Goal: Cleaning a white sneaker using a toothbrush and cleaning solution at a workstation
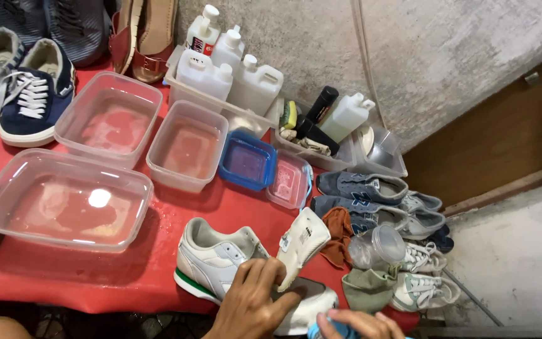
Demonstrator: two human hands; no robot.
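The left hand (252, 301) is grasping the white sneaker (221, 260) at the red desk's (127, 276) near edge, while the right hand's fingers (359, 323) are clenching a blue object (337, 329), seemingly mid-cleaning, needing a steadied shoe.

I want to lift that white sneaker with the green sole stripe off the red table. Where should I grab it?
Take the white sneaker at its heel collar, coming from the left: the heel faces that way, open and unobstructed, while the left hand covers the toe end.
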